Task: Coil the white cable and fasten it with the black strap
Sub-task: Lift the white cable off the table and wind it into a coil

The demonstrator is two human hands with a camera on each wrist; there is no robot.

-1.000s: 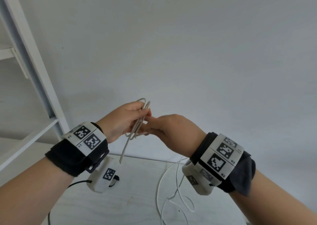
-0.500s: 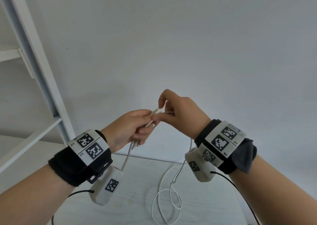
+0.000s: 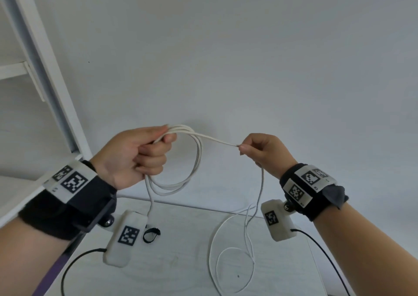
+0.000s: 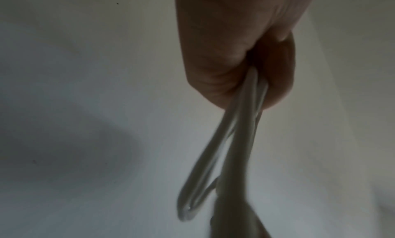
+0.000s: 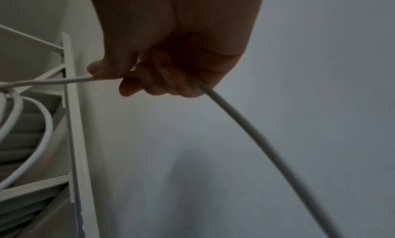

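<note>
My left hand (image 3: 144, 153) grips several loops of the white cable (image 3: 196, 160) in a fist, held up above the table. From those loops a taut stretch of cable runs right to my right hand (image 3: 260, 151), which pinches it between thumb and forefinger. Below the right hand the cable's loose tail (image 3: 226, 250) hangs down and curls on the table. The black strap (image 3: 151, 234) lies as a small loop on the table under my left wrist. In the left wrist view the fingers (image 4: 224, 64) clamp the cable loops (image 4: 226, 148). The right wrist view shows the cable (image 5: 245, 123) passing through the curled right hand (image 5: 171, 69).
A white table (image 3: 181, 273) lies below both hands, against a plain white wall. A white shelf frame (image 3: 52, 76) stands at the left. Black wires run from the wrist cameras across the table's front corners.
My hands, close together a second ago, have moved apart. The right hand has slid along the cable to the right and drawn a stretch taut, while the left keeps the loops.
</note>
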